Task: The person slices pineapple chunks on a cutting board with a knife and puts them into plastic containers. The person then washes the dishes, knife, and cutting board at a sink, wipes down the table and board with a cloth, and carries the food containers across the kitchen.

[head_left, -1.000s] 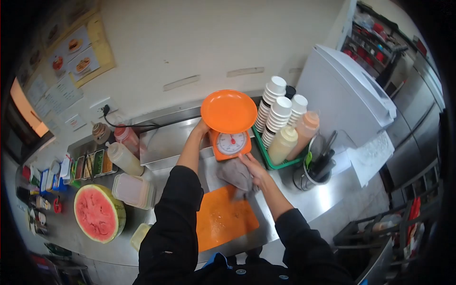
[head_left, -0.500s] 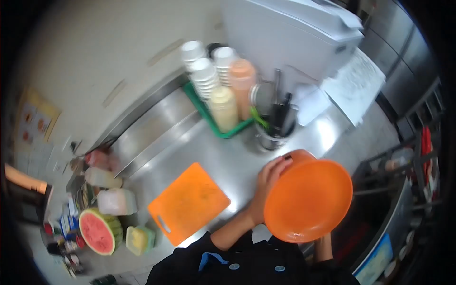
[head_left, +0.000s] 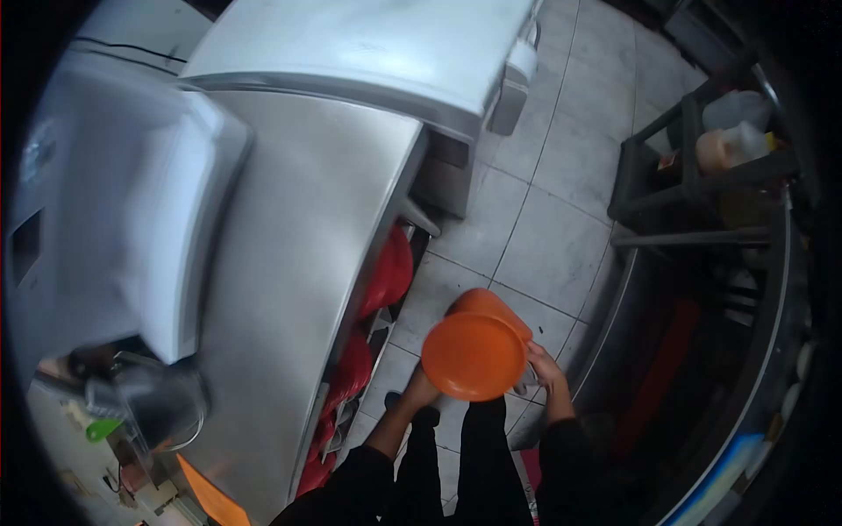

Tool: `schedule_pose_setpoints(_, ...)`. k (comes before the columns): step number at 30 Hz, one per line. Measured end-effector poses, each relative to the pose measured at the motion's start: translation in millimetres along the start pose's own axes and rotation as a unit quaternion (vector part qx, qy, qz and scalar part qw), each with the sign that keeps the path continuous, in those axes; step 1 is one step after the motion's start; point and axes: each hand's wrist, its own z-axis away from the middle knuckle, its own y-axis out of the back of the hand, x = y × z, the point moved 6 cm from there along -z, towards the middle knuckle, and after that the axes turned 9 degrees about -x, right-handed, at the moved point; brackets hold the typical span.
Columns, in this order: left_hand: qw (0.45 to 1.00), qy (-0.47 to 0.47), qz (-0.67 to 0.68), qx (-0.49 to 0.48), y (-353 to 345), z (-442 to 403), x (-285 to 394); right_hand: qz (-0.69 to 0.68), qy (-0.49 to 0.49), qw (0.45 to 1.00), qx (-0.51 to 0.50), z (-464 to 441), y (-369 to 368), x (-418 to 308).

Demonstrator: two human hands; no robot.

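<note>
A round, shallow orange bowl (head_left: 475, 358) is held low in front of my legs. A second orange piece (head_left: 491, 302) shows behind its far rim; its full shape is hidden. My left hand (head_left: 423, 384) grips the near left side of the bowl, most of its fingers out of sight beneath it. At the right, my right hand (head_left: 545, 365) has its fingers closed on the edge of the orange pieces. I cannot tell exactly which of the two that hand grips.
A steel counter (head_left: 289, 202) runs along the left, with red items (head_left: 386, 276) on the shelf below. A white-topped appliance (head_left: 368, 44) stands beyond it. On the right is a dark rack (head_left: 684, 175) with bottles. Pale tiles (head_left: 553, 228) cover the floor.
My view has swung right, from the counter with the cutting board and watermelon to the floor. The orange pieces have come along in my hands, and my right hand now shows at their side.
</note>
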Motion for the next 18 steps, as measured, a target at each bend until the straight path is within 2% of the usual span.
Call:
schedule_pose_setpoints(2,0.999,0.026,-0.029,0.025,24,-30,-55,-0.082,-0.057,0.994,-0.053,-53,14,27)
schedule_pose_setpoints(3,0.993,-0.013,-0.103,0.057,35,-41,-66,-0.063,-0.083,0.992,-0.070,-80,24,46)
schedule_pose_setpoints(4,0.994,-0.039,-0.056,0.090,46,-57,-63,-0.043,-0.107,0.989,-0.088,-107,31,62)
schedule_pose_setpoints(5,0.994,-0.025,-0.054,0.088,55,-69,-87,-0.052,-0.118,0.988,-0.088,-131,35,73)
schedule_pose_setpoints(7,0.992,-0.048,-0.103,0.059,70,-83,-133,0.044,-0.144,0.985,-0.082,-174,36,91)
schedule_pose_setpoints(8,0.992,-0.042,-0.103,0.061,75,-92,-151,0.042,-0.149,0.984,-0.087,-195,34,99)
schedule_pose_setpoints(10,0.959,-0.001,-0.274,0.066,86,-109,-175,-0.038,-0.131,0.983,-0.124,-233,17,108)
schedule_pose_setpoints(11,0.959,0.002,-0.277,0.067,90,-118,-176,-0.040,-0.131,0.982,-0.127,-252,8,118)
schedule_pose_setpoints(13,0.986,0.126,-0.034,0.102,101,-138,-196,0.161,0.025,0.982,-0.095,-297,-3,114)
schedule_pose_setpoints(14,0.986,0.121,-0.065,0.091,105,-146,-204,0.161,0.029,0.982,-0.092,-318,-2,122)
schedule_pose_setpoints(16,0.988,0.104,-0.067,0.090,111,-160,-211,-0.046,-0.018,0.997,-0.052,-337,1,137)
schedule_pose_setpoints(17,0.989,0.089,-0.066,0.094,112,-163,-212,-0.047,-0.019,0.997,-0.050,-332,-1,134)
schedule_pose_setpoints(18,0.990,0.088,0.001,0.111,112,-165,-217,-0.109,-0.070,0.990,-0.050,-325,0,137)
